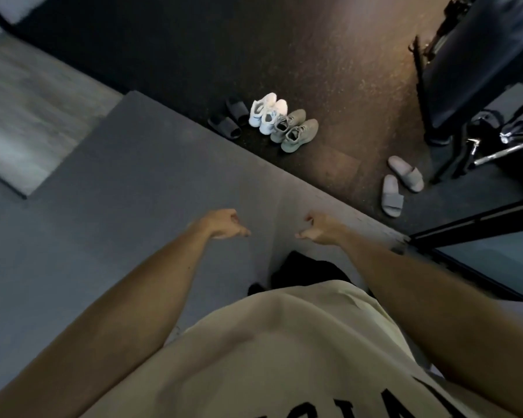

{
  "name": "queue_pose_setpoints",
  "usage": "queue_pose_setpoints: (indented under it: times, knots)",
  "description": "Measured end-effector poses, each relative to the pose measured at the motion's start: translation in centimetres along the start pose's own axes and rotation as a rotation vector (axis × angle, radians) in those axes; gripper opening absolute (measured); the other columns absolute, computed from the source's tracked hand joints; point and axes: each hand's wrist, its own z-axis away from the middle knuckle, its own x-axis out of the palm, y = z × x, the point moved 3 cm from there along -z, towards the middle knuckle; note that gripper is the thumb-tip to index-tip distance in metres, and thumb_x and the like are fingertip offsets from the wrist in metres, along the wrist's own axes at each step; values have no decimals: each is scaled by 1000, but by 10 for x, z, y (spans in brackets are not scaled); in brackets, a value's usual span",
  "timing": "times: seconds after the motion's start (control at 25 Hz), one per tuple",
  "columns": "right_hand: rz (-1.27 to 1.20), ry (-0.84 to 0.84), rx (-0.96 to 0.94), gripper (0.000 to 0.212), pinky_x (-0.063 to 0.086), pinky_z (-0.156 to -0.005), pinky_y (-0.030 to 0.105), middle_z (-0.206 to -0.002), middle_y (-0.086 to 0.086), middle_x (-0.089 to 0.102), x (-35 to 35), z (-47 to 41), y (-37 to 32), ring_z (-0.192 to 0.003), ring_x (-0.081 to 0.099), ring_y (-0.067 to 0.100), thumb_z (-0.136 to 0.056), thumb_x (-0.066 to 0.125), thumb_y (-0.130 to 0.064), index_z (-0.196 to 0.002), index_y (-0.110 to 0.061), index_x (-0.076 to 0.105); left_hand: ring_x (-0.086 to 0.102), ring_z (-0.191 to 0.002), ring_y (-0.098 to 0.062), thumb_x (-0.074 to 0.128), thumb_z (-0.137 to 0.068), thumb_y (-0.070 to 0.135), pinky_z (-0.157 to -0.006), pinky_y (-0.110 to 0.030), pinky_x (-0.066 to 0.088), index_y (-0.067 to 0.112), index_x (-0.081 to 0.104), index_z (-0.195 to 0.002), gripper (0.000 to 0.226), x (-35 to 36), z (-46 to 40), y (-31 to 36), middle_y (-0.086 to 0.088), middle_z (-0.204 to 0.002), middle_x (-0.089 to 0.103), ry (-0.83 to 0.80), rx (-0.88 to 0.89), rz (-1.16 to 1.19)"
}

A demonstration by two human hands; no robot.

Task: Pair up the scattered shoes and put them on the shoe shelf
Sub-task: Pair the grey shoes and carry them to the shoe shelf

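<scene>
Shoes are sitting in pairs on the dark floor [329, 70]: black slides [228, 120], white sneakers [267, 113] and grey sneakers [295, 131] well ahead of my left hand [224, 224], pale slides [400, 182] beyond my right hand [317, 229]. I'm seeing both curled, gripping nothing.

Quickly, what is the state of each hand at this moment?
Left hand: closed, fingers curled, holds nothing.
Right hand: closed, fingers curled, holds nothing.
</scene>
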Motion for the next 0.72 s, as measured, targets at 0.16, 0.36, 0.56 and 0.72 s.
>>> queue_pose_setpoints:
  times: [0.16,0.36,0.56,0.72]
  knots:
    - [-44,11,25,75,40,-99,36,-141,11,47,-50,-69,-36,-126,47,29,-81,70,-45,-141,-12,40,55,-114,-25,69,-73,61,-91,-34,45,22,54,-125,66,-81,-75,17,-3,-128,59,-7,43,-65]
    - [-98,27,78,66,42,-85,30,-135,10,52,-142,-160,-67,-119,51,28,-82,69,-41,-136,-14,44,57,-101,-19,71,-76,55,-78,-26,40,22,53,-127,64,-188,-173,66,-3,-124,59,-17,66,-62]
    - [-114,60,83,65,47,-94,36,-130,14,56,-237,-228,-98,-117,53,32,-79,72,-42,-130,-8,49,54,-117,-24,75,-75,49,-84,-27,39,19,54,-128,64,-278,-257,116,-6,-130,57,-9,116,-138]
    - [-209,94,149,67,48,-93,38,-130,13,56,-287,-280,-114,-115,54,31,-76,74,-39,-131,-11,46,54,-116,-23,79,-72,46,-91,-32,46,21,53,-128,66,-341,-326,148,-6,-130,55,-72,175,-291]
